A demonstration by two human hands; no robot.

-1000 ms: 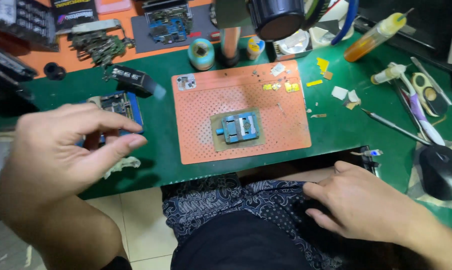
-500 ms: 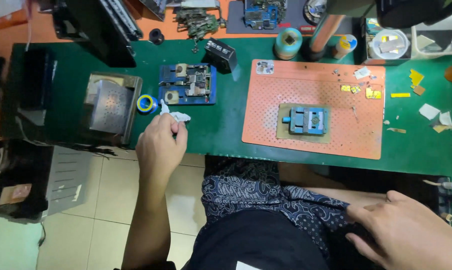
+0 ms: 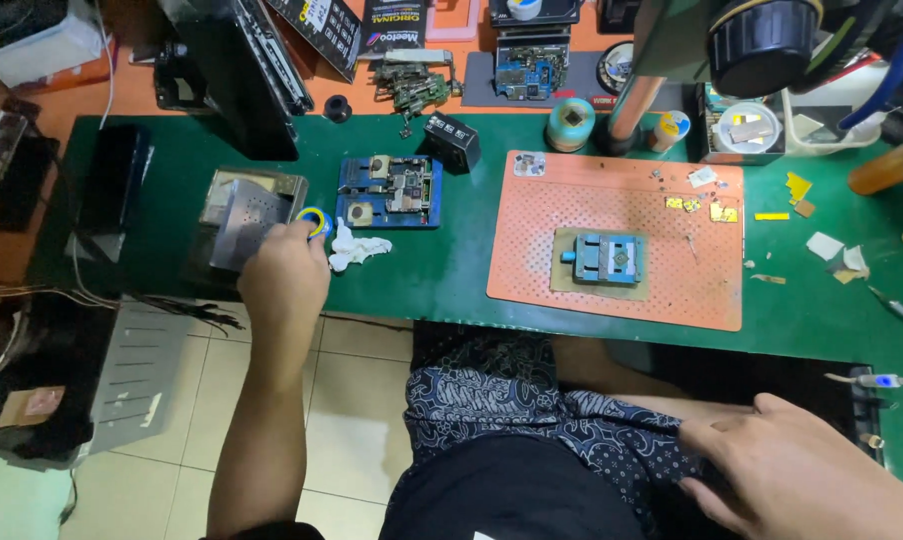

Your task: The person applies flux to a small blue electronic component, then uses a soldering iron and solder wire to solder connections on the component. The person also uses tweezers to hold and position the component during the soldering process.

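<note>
Tape, a small blue-and-yellow roll [image 3: 315, 220], is sitting on the green mat [image 3: 472, 270] between a metal block [image 3: 247, 210] and a blue holder with a circuit board [image 3: 392, 190]. The left hand [image 3: 284, 275] is reaching over it, fingertips curled and touching the roll, seemingly starting to pinch it, though the grip itself is hidden. The right hand [image 3: 802, 475] is resting loosely spread on the patterned cloth at the lap, holding nothing. A crumpled white wipe [image 3: 357, 247] is lying just beside the roll. The risk, as I judge it: the knuckles could be brushing the wipe or nudging the board holder, and a shallow pinch could be letting the roll slip toward the mat's edge.
</note>
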